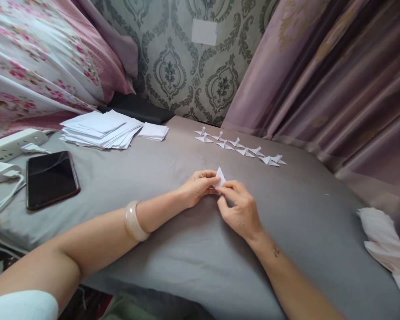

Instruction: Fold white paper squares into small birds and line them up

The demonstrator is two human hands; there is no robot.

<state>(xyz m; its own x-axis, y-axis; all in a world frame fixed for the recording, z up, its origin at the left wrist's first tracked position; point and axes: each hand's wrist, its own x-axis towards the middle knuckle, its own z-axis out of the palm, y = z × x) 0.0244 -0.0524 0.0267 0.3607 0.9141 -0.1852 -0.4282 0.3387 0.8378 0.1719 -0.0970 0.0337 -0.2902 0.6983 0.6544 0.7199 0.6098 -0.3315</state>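
Note:
A small folded piece of white paper (220, 176) is held up between both hands over the grey cloth, its pointed tip upward. My left hand (202, 186) pinches it from the left with the thumb across its face. From the right, my right hand (240, 205) grips its lower edge between thumb and fingers. Fingers cover the paper's lower part. Beyond the hands, two rows of folded paper birds (244, 152) stand on the cloth, several in each row.
A big stack of white paper (102, 129) and a smaller stack (154, 131) lie at the back left. A phone (52, 180) and a power strip (15, 144) with cables are at the left. White fabric (383, 240) lies at the right edge. Curtains (303, 66) hang behind.

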